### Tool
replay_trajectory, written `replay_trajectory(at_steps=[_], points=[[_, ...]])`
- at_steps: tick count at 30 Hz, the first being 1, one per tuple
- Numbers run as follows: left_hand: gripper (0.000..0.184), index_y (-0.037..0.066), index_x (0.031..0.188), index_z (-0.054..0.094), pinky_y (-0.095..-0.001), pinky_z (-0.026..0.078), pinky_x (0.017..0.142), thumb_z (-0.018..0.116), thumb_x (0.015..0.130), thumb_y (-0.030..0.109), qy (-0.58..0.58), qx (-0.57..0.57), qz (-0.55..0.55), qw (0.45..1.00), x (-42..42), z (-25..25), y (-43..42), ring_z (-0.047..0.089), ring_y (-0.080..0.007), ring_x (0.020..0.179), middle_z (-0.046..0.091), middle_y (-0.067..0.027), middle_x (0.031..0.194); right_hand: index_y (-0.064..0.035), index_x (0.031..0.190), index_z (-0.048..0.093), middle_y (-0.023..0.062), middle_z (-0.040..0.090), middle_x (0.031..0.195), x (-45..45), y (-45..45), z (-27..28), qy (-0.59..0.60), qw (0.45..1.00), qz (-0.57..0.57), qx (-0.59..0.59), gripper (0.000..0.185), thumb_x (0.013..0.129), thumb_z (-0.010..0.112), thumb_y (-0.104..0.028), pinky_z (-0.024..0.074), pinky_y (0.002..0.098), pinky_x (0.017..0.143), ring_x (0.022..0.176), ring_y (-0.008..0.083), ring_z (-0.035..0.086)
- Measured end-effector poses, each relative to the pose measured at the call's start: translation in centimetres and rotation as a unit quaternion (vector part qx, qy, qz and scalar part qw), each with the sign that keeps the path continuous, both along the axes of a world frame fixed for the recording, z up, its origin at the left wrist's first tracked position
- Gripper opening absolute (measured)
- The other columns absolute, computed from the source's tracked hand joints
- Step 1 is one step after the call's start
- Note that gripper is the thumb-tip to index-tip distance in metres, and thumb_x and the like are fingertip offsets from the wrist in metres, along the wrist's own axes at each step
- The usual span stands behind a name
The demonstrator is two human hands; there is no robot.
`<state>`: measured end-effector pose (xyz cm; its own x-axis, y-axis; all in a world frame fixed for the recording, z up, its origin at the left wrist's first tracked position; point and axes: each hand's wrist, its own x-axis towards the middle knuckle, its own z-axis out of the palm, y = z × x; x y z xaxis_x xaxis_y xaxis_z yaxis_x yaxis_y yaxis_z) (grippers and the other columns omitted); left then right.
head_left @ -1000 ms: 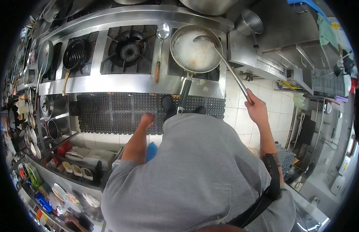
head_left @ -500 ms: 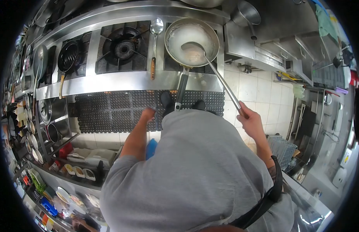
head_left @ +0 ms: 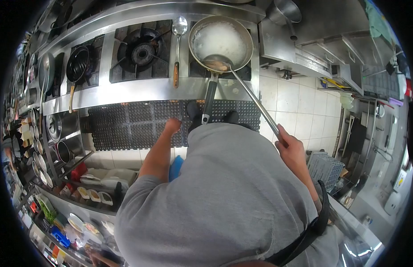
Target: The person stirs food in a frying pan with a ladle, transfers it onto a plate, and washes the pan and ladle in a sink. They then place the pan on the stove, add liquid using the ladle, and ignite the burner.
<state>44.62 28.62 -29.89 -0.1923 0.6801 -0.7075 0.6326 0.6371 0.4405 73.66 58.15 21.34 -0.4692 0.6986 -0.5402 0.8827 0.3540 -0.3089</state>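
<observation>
My right hand (head_left: 290,150) is closed around the end of a long metal ladle (head_left: 258,104). The ladle's bowl lies at the near side of a frying pan (head_left: 192,39), in white foamy liquid (head_left: 219,38) that covers the pan's bottom. The pan rests on the right burner, its black handle (head_left: 209,98) pointing toward my body. My left hand (head_left: 173,125) hangs low over the floor mat, left of that handle and apart from it. Its fingers look curled in, with nothing visible in them.
A large spoon with a wooden handle (head_left: 176,73) lies on the stove left of the pan. Beyond it are a bare burner (head_left: 143,53) and a black pan (head_left: 77,63). A metal pot (head_left: 284,13) stands at the back right. Shelves with containers are behind me, left.
The ladle's bowl has moved from the pan's middle toward its near rim. My right hand has shifted slightly down and right. My left hand has risen slightly in view.
</observation>
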Motion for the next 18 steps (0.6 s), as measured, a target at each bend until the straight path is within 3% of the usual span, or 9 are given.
replay_trajectory(at_steps=[3, 4, 5, 6, 7, 8, 12, 14, 18], points=[[0.026, 0.013, 0.099, 0.076, -0.0464, 0.056, 0.082, 0.078, 0.076, 0.026, 0.013, -0.013, -0.008, 1.000, 0.3, 1.1, -0.4, 0.068, -0.0336, 0.100, 0.072, -0.0133, 0.095, -0.0194, 0.145, 0.053, 0.0181, 0.067, 0.093, 0.8, 0.0, 0.2, 0.000, 1.000, 0.001, 0.005, 0.057, 0.090, 0.068, -0.014, 0.0512, 0.0414, 0.080, 0.087, 0.0335, 0.066], [0.016, 0.010, 0.086, 0.073, -0.0431, 0.055, 0.069, 0.071, 0.082, 0.025, 0.089, 0.113, -0.087, 0.986, 0.1, 1.3, -1.1, 0.067, -0.0294, 0.078, 0.069, -0.0121, 0.081, -0.0190, 0.145, 0.053, 0.0177, 0.066, 0.092, 1.0, 0.0, 0.2, 0.006, 1.000, -0.001, 0.004, 0.057, 0.090, 0.068, -0.013, 0.0510, 0.0412, 0.080, 0.086, 0.0331, 0.066], [0.023, 0.007, 0.074, 0.070, -0.0399, 0.054, 0.056, 0.063, 0.088, 0.024, 0.163, 0.236, -0.164, 0.944, 0.0, 1.5, -1.5, 0.066, -0.0253, 0.056, 0.066, -0.0108, 0.066, -0.0185, 0.144, 0.053, 0.0174, 0.066, 0.091, 1.2, 0.0, 0.2, 0.013, 1.000, -0.004, 0.002, 0.057, 0.090, 0.068, -0.012, 0.0508, 0.0411, 0.080, 0.085, 0.0328, 0.065], [0.023, 0.007, 0.074, 0.070, -0.0399, 0.054, 0.056, 0.063, 0.088, 0.024, 0.163, 0.236, -0.163, 0.944, 0.2, 2.0, -1.2, 0.066, -0.0253, 0.056, 0.066, -0.0108, 0.066, -0.0185, 0.144, 0.053, 0.0174, 0.066, 0.091, 1.2, 0.0, 0.2, 0.012, 1.000, -0.003, 0.002, 0.057, 0.090, 0.068, -0.012, 0.0508, 0.0411, 0.080, 0.085, 0.0328, 0.065], [0.018, 0.011, 0.087, 0.073, -0.0432, 0.055, 0.069, 0.072, 0.080, 0.027, 0.134, 0.137, -0.159, 0.968, 0.4, 2.6, -0.8, 0.067, -0.0295, 0.078, 0.069, -0.0117, 0.081, -0.0181, 0.144, 0.053, 0.0171, 0.066, 0.090, 1.2, 0.0, 0.3, 0.019, 1.000, -0.001, 0.003, 0.057, 0.090, 0.068, -0.012, 0.0508, 0.0410, 0.079, 0.084, 0.0325, 0.065], [0.031, 0.015, 0.099, 0.075, -0.0465, 0.056, 0.083, 0.082, 0.073, 0.031, 0.103, 0.037, -0.153, 0.982, 0.5, 3.2, -0.4, 0.068, -0.0337, 0.100, 0.071, -0.0125, 0.096, -0.0177, 0.144, 0.053, 0.0168, 0.066, 0.090, 1.2, 0.0, 0.3, 0.025, 1.000, 0.000, 0.004, 0.057, 0.089, 0.068, -0.012, 0.0507, 0.0409, 0.079, 0.083, 0.0323, 0.065], [0.033, 0.014, 0.098, 0.075, -0.0470, 0.056, 0.084, 0.082, 0.072, 0.032, -0.011, -0.035, -0.008, 0.999, 0.5, 1.8, -0.6, 0.067, -0.0346, 0.101, 0.071, -0.0135, 0.097, -0.0175, 0.144, 0.054, 0.0160, 0.066, 0.088, 1.8, 0.3, 0.0, 0.043, 0.999, 0.017, 0.015, 0.057, 0.089, 0.069, -0.011, 0.0509, 0.0408, 0.078, 0.082, 0.0317, 0.065], [0.027, 0.006, 0.076, 0.068, -0.0446, 0.056, 0.067, 0.061, 0.088, 0.029, 0.066, 0.106, -0.081, 0.989, 0.4, 2.5, -1.0, 0.069, -0.0315, 0.071, 0.067, -0.0147, 0.073, -0.0176, 0.143, 0.054, 0.0155, 0.066, 0.087, 1.7, 0.4, 0.2, 0.050, 0.999, 0.012, 0.013, 0.057, 0.089, 0.069, -0.011, 0.0510, 0.0408, 0.077, 0.081, 0.0314, 0.065], [0.025, 0.006, 0.078, 0.068, -0.0415, 0.056, 0.066, 0.060, 0.090, 0.027, 0.114, 0.162, -0.114, 0.974, 0.8, 0.8, -1.5, 0.068, -0.0296, 0.066, 0.067, -0.0141, 0.072, -0.0177, 0.143, 0.055, 0.0156, 0.066, 0.087, 1.7, 0.7, 0.0, 0.042, 0.999, 0.017, 0.020, 0.056, 0.089, 0.069, -0.012, 0.0510, 0.0406, 0.077, 0.081, 0.0313, 0.065]])
